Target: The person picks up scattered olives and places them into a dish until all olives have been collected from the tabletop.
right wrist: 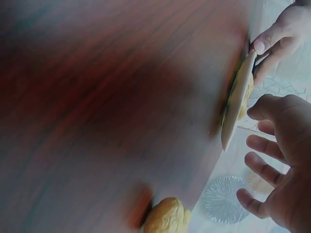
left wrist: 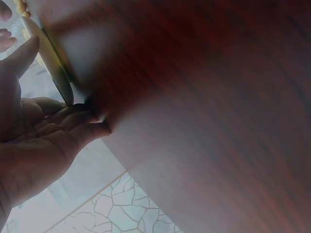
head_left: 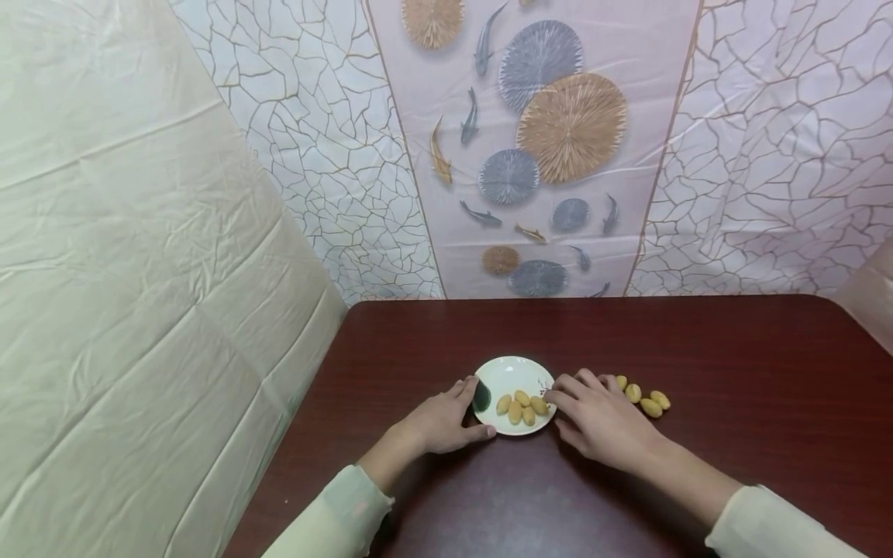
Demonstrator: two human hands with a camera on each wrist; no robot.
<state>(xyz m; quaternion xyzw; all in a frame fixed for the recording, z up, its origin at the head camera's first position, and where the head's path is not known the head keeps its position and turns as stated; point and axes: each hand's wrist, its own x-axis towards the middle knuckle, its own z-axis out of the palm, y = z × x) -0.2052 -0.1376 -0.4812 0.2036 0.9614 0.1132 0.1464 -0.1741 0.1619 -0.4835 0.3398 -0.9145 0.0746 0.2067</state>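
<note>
A small white plate (head_left: 512, 373) lies on the dark table, with several yellow oval fruits (head_left: 515, 411), date-like in shape, on it. A dark green oval patch (head_left: 482, 397) shows at the plate's left edge; I cannot tell what it is. My left hand (head_left: 446, 417) holds the plate's left rim, thumb near the front and fingers farther back. Over the plate's right rim hovers my right hand (head_left: 600, 418), its fingers loosely bent. The right wrist view shows nothing between those fingers. Beyond the right hand, several more yellow fruits (head_left: 652, 408) lie on the table.
The reddish-brown table (head_left: 753, 387) reaches back to a patterned cloth wall (head_left: 558, 178) with discs and fish. A pale fabric panel (head_left: 139, 310) slopes along the left side.
</note>
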